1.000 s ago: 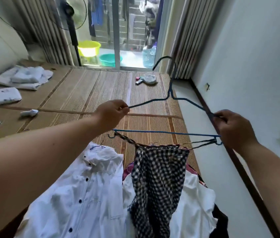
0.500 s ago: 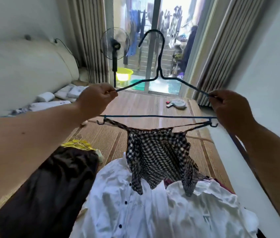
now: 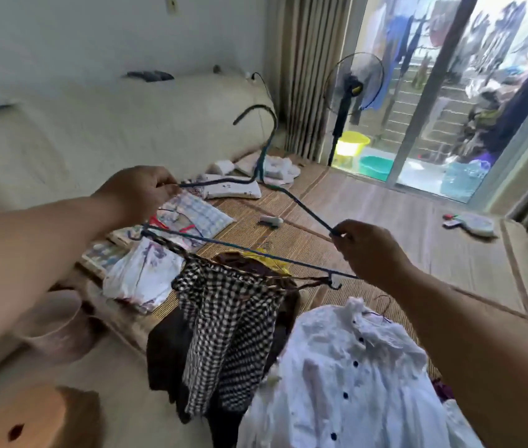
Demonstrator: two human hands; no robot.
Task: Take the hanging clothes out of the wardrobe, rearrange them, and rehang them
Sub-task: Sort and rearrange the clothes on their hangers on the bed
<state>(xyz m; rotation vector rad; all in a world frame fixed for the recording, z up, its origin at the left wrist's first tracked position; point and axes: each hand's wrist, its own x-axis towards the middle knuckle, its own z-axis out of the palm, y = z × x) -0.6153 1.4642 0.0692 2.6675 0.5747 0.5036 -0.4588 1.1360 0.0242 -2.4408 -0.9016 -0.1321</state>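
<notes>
You have the blue wire hanger (image 3: 304, 206) by its two ends. Your left hand (image 3: 136, 192) pinches the tip of the far shoulder, and your right hand (image 3: 369, 250) pinches the tip of the near one. Both grips are narrow, with fingertips closed on the wire and nothing else held.

The hanger's long axis slants from upper left down to lower right, so the left end sits higher and farther from you. Its hook (image 3: 256, 111) rises off the middle and leans away towards the cream sofa (image 3: 94, 130).

The black-and-white checked top (image 3: 230, 321) hangs below the bottom bar by thin straps, one caught in the small notch at each end. It drapes in front of a dark garment (image 3: 165, 350) and just beside the white buttoned shirt (image 3: 346, 367) on the woven mat (image 3: 337, 205). You cannot tell whether its hem touches them.

No wardrobe rail is in view. To rehang, one hand probably has to move to the neck under the hook. Your left hand looks slightly nearer to it. Keep the bar level, or a strap may slip its notch.
</notes>
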